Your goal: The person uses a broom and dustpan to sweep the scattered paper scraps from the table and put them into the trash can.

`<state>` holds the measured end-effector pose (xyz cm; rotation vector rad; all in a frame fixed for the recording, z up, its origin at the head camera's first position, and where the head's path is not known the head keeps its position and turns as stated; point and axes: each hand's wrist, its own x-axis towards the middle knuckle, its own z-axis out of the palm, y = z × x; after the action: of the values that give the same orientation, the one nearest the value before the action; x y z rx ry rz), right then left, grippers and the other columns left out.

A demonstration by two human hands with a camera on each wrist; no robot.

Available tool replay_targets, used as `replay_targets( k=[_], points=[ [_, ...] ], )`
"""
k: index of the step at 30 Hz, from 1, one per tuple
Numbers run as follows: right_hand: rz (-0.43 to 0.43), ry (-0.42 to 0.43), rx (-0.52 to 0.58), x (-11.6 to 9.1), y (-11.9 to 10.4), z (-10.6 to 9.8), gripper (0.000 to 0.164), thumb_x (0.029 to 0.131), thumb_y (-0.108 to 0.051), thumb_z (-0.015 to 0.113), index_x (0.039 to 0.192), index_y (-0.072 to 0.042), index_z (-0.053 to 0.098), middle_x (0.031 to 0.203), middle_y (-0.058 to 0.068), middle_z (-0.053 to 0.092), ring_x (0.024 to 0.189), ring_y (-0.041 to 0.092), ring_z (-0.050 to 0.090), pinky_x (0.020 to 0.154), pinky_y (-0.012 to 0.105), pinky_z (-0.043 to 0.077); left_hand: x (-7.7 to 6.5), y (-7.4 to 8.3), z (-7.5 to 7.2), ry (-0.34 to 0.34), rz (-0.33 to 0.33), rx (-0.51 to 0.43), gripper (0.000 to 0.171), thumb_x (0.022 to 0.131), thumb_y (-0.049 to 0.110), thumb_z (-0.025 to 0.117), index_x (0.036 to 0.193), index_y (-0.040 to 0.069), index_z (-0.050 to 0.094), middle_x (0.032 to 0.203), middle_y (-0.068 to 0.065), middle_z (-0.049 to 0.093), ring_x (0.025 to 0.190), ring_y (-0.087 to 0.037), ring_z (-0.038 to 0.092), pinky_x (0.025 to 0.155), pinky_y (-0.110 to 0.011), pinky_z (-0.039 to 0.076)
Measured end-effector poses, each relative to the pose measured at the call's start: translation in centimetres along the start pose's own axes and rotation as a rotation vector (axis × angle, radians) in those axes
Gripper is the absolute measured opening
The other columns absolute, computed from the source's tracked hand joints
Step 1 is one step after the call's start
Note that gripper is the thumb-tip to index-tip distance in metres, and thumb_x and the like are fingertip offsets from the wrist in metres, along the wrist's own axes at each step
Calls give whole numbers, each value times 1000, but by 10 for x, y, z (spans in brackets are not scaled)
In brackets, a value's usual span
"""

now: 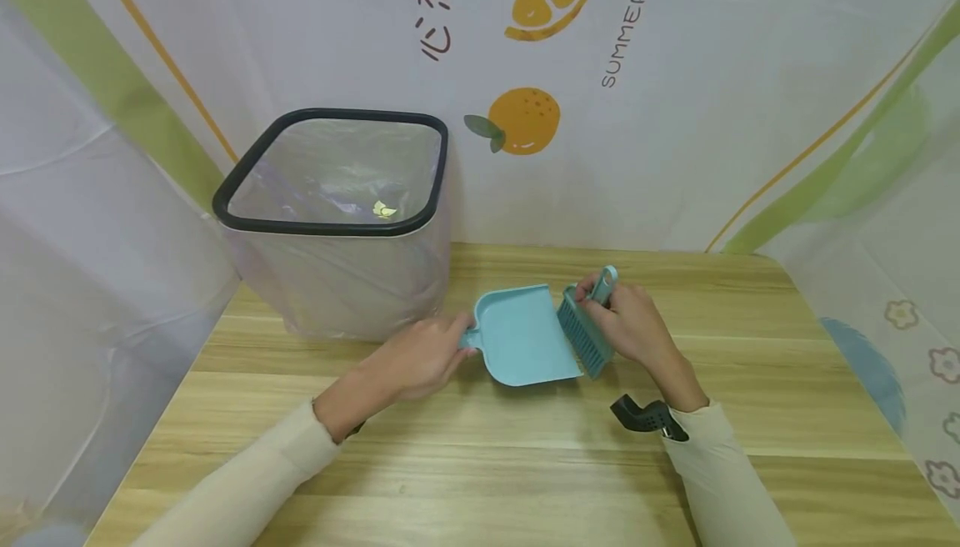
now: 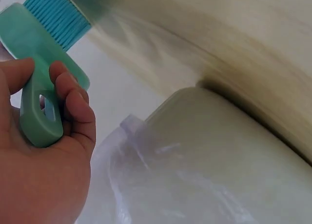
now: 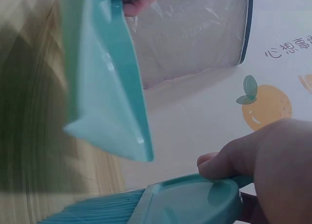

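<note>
A light-blue dustpan [image 1: 525,337] is held over the wooden table, its wide edge facing right and a shadow beneath it. My left hand [image 1: 429,357] grips its short handle. In my right hand [image 1: 628,322] is a teal hand brush [image 1: 588,334], held by its handle. The bristles are close along the pan's front edge; whether they touch it I cannot tell. In the right wrist view, the brush [image 3: 190,202] lies below the dustpan [image 3: 109,82]. The left wrist view has my left hand [image 2: 44,180] curled round a green handle [image 2: 41,116], with blue bristles [image 2: 58,16] beyond.
Just behind my left hand stands a pale bin [image 1: 352,284] with a black rim and a clear liner. A small yellow scrap [image 1: 384,210] shows inside it. The wooden table [image 1: 480,480] meets a printed white curtain [image 1: 660,155] at the back and sides.
</note>
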<state>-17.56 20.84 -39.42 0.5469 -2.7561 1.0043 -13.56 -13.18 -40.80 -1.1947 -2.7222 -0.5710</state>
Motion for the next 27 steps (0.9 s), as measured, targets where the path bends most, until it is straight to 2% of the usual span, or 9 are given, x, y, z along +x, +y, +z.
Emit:
replay_targets(
  k=[5,11,19,27],
  points=[
    [-6,-5,2,0,-1,-1,15,107,-10,60,110,-8,75,113,17,79,97,37,76,80,59,60,1,-5,8,-27,0,-31,23,113,15,63,124,-2,53,91,-1,56,80,-17,56,71,-41,53],
    [-1,-8,1,0,-2,-1,15,106,-9,60,111,-7,75,115,18,79,98,38,76,82,60,60,3,-2,6,-119,-66,-17,23,114,16,63,126,-2,55,94,-2,57,86,-19,58,77,-41,54],
    [-5,-9,13,1,-2,-2,15,106,-8,61,111,-7,75,114,17,79,99,37,75,83,59,60,5,-3,6,-222,-131,-29,24,115,19,61,128,1,54,91,0,54,81,-18,54,72,-39,51],
    [-8,-7,14,1,-1,-2,15,106,-8,61,112,-7,75,115,17,79,100,37,75,84,60,59,7,-3,8,-256,-152,-56,28,115,20,60,132,-2,54,91,1,55,81,-18,54,76,-41,51]
  ],
)
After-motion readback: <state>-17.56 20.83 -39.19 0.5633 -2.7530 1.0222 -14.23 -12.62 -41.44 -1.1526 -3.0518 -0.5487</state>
